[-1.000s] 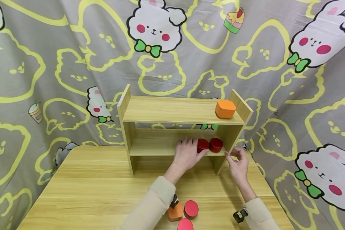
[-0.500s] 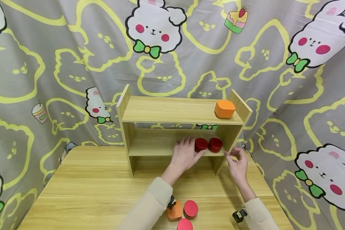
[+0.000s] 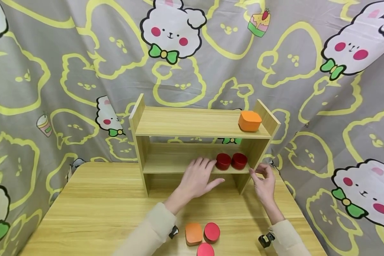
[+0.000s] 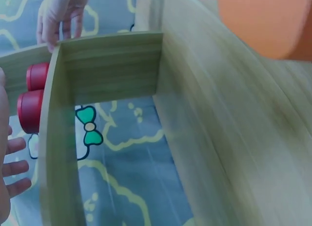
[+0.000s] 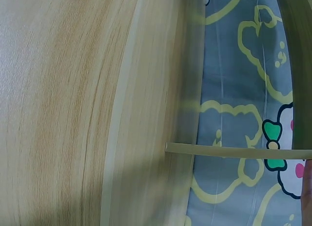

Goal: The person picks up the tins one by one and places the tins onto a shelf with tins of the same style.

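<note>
Shelf panel (image 5: 239, 151) before patterned curtain (image 5: 231, 75)

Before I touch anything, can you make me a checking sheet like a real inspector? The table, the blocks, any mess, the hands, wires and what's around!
Surface: wood-grain table, with a wooden shelf standing on it.
Job's things: orange block at the right end of the top board; two red cylinders side by side on the board below; on the table, another orange block and two more red cylinders.
Clutter: nothing seen.
Hands: left hand beside the shelf's cylinders, fingers spread; right hand holds the shelf's right side panel.
Cables: nothing seen.
Surroundings: grey curtain with cartoon animals.
</note>
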A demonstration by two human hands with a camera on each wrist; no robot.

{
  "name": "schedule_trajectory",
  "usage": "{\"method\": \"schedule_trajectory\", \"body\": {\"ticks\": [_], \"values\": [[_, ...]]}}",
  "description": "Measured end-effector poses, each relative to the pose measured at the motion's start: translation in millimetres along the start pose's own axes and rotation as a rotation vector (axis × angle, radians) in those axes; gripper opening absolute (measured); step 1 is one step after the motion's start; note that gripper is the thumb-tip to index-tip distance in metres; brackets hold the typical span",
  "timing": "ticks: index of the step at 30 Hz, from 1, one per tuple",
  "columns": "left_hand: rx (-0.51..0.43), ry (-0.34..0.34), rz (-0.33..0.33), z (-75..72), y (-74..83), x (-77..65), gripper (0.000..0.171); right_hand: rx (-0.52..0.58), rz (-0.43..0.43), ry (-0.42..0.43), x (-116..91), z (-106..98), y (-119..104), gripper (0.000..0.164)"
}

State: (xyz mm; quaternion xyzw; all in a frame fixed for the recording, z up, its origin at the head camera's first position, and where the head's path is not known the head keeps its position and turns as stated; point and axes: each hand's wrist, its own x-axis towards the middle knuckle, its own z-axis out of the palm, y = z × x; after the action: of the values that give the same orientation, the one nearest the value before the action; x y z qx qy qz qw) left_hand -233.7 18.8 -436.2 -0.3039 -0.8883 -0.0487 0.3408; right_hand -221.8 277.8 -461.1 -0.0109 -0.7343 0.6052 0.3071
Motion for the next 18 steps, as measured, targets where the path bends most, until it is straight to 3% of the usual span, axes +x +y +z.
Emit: {"method": "schedule_trajectory", "body": {"ticks": [9, 18], "values": [[-0.027, -0.006, 0.090, -17.0, -8.6, -18.8, 0.071, -0.010, 0.022, 0.017, 7.2, -1.9, 25.3, 0.029], [-0.025, -0.029, 0.154, -28.5, -16.1, -46.6, 0.072, 0.008, 0.040, -0.006, 2.4, 2.2, 5.5, 0.028]]}}
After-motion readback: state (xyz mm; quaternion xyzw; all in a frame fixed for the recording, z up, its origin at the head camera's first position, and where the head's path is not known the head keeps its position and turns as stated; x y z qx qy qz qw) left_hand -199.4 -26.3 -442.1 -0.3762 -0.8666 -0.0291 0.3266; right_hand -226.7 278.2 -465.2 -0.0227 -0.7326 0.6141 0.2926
